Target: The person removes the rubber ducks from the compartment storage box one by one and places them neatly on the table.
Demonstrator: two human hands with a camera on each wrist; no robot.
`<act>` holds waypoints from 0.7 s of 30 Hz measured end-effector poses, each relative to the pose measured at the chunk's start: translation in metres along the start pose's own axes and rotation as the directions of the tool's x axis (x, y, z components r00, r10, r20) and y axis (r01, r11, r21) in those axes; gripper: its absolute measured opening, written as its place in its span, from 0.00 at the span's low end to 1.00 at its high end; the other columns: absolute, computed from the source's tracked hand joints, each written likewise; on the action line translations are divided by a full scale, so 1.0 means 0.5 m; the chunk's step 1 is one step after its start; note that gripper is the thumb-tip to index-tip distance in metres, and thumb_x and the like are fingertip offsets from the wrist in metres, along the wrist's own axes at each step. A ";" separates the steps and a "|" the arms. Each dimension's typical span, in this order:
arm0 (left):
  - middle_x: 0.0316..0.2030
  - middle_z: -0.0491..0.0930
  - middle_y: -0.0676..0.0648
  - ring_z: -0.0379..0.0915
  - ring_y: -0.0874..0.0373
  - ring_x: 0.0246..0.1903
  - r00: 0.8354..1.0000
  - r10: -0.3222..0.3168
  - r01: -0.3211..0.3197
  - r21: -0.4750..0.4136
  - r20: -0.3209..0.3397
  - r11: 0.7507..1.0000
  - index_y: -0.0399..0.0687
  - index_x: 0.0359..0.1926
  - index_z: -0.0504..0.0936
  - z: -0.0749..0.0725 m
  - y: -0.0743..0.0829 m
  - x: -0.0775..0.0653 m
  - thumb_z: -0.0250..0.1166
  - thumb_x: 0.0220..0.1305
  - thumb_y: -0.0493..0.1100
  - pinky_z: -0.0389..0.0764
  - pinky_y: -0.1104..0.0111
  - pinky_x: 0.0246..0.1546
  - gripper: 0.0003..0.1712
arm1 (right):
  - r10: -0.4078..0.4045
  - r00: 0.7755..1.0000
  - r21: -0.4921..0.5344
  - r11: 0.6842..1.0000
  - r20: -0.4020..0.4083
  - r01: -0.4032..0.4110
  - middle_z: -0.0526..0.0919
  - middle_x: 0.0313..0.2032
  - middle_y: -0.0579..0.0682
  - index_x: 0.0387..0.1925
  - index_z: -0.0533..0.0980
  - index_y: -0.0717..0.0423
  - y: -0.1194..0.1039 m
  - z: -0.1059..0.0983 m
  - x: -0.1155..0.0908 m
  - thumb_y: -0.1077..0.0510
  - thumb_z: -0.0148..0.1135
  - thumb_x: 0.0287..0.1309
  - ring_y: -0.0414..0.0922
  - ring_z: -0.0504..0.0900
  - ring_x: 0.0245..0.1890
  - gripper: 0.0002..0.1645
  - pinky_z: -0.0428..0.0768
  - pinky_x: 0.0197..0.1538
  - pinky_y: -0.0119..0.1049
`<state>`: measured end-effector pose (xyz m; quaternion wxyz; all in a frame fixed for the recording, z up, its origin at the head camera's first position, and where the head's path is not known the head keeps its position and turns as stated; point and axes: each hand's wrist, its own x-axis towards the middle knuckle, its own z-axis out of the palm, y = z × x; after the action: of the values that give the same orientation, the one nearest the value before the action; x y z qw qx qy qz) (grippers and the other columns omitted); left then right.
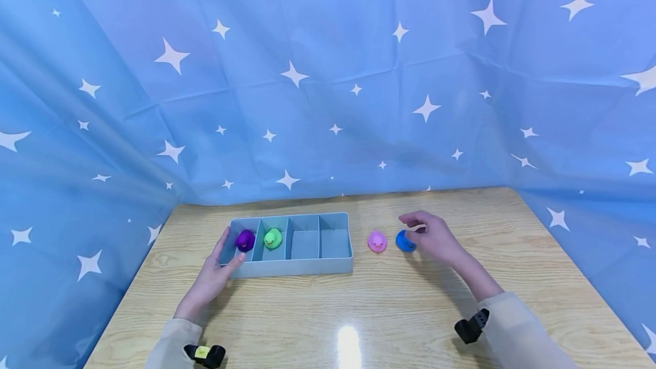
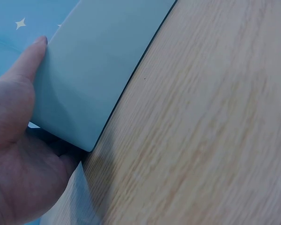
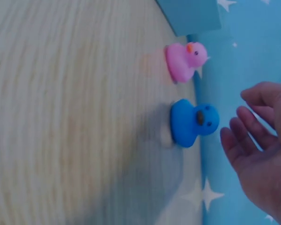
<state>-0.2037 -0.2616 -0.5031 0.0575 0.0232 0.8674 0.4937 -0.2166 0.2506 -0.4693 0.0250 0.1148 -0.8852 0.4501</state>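
My left hand (image 1: 211,277) holds the left end of a grey-blue divided box (image 1: 297,268), thumb at the front wall and fingers along the end wall. In the left wrist view the thumb lies against the box's side (image 2: 98,61), while the other fingers are partly hidden. Inside the box, a purple rubber duck (image 1: 245,240) sits in the leftmost compartment and a green rubber duck (image 1: 273,238) in the one beside it. My right hand (image 1: 434,238) hovers by a blue rubber duck (image 3: 183,123), fingers loosely bent and apart from it. Left of that duck stands a pink rubber duck (image 3: 181,62).
The two right-hand compartments (image 1: 335,242) of the box show bare floors. A wooden table (image 1: 410,323) carries everything, and a blue star-patterned cloth (image 1: 328,73) hangs behind it and along both sides.
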 end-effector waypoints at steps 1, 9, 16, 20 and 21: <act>0.81 0.37 0.37 0.31 0.33 0.78 1.000 -0.002 0.002 0.004 0.000 1.000 0.55 0.83 0.35 0.000 0.000 0.000 0.58 0.78 0.53 0.41 0.35 0.73 0.49 | -0.003 1.000 0.004 1.000 -0.004 0.003 0.80 0.55 0.66 0.60 0.77 0.70 -0.004 0.000 0.003 0.69 0.62 0.66 0.61 0.79 0.55 0.21 0.82 0.55 0.52; 0.81 0.37 0.38 0.31 0.32 0.78 1.000 0.004 -0.004 0.007 0.003 1.000 0.55 0.83 0.35 0.000 0.000 -0.001 0.58 0.78 0.53 0.41 0.34 0.73 0.49 | -0.053 0.997 0.038 0.998 -0.048 0.055 0.83 0.52 0.62 0.57 0.79 0.68 -0.056 0.023 0.031 0.70 0.64 0.64 0.58 0.82 0.51 0.19 0.83 0.53 0.49; 0.81 0.38 0.37 0.33 0.32 0.78 1.000 0.031 -0.031 0.007 -0.006 1.000 0.52 0.83 0.36 -0.002 -0.001 0.002 0.59 0.78 0.52 0.41 0.36 0.73 0.49 | -0.062 0.997 0.096 0.993 -0.050 0.067 0.84 0.51 0.60 0.56 0.80 0.67 -0.120 0.071 0.067 0.70 0.63 0.64 0.55 0.82 0.51 0.19 0.83 0.53 0.48; 0.81 0.37 0.37 0.32 0.33 0.78 1.000 0.016 -0.016 0.001 -0.001 1.000 0.52 0.83 0.36 -0.001 0.002 0.001 0.58 0.78 0.52 0.40 0.36 0.73 0.49 | -0.105 0.994 0.146 0.983 -0.035 0.109 0.84 0.51 0.61 0.56 0.80 0.68 -0.156 0.099 0.089 0.69 0.63 0.64 0.56 0.82 0.51 0.19 0.83 0.55 0.50; 0.81 0.37 0.37 0.32 0.33 0.78 1.000 0.012 -0.012 0.000 0.001 1.000 0.52 0.83 0.36 -0.001 0.003 0.000 0.58 0.78 0.52 0.40 0.36 0.73 0.49 | -0.116 0.993 0.158 0.980 -0.029 0.119 0.84 0.50 0.61 0.56 0.80 0.68 -0.163 0.107 0.093 0.70 0.63 0.64 0.56 0.82 0.51 0.19 0.82 0.56 0.50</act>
<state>-0.2039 -0.2614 -0.5018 0.0551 0.0287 0.8672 0.4941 -0.2402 0.1530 -0.4295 0.0512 0.1639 -0.8378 0.5182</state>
